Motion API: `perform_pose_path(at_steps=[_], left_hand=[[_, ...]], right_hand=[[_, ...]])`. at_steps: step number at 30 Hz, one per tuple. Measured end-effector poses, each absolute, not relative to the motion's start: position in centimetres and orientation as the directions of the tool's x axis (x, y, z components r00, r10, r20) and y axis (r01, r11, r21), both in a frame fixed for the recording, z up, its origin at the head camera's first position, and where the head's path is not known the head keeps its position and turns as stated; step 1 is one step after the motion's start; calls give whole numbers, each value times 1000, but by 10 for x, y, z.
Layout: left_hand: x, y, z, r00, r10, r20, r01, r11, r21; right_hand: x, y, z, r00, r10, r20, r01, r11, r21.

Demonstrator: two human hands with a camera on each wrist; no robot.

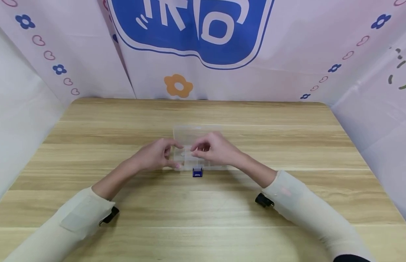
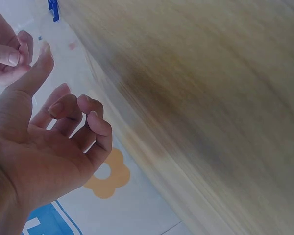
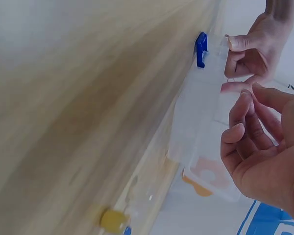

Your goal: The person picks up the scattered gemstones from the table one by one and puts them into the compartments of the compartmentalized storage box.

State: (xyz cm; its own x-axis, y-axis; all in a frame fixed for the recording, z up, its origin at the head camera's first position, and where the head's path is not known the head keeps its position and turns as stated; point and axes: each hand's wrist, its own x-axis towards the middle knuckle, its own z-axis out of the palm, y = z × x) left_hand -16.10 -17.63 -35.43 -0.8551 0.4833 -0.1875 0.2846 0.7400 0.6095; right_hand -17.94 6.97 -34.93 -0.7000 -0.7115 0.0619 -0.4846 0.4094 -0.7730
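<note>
A clear plastic compartment box (image 1: 216,167) lies on the table with its clear lid (image 1: 186,134) raised at the back. A blue latch (image 1: 197,172) sits at its near edge. My left hand (image 1: 153,154) holds the box's left end, thumb at the near corner and index finger farther back. Over the compartments is my right hand (image 1: 219,149), its thumb and index fingertips close together in the right wrist view. Whether something small is between them I cannot tell. A small pale piece (image 1: 182,154) shows in the left compartment.
The wooden table (image 1: 203,218) carries the box. Behind it hangs a white cloth (image 1: 288,72) with a blue printed sign and an orange flower. In the right wrist view a blurred yellow thing (image 3: 113,221) shows at the bottom.
</note>
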Motion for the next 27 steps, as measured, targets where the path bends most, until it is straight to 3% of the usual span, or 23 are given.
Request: perform_pose_path(at_steps=[27], left_hand=[[-160, -176, -354, -859, 471, -203, 269, 750, 604]], right_hand=[[-180, 147, -357, -829, -558, 44, -394, 526, -753]])
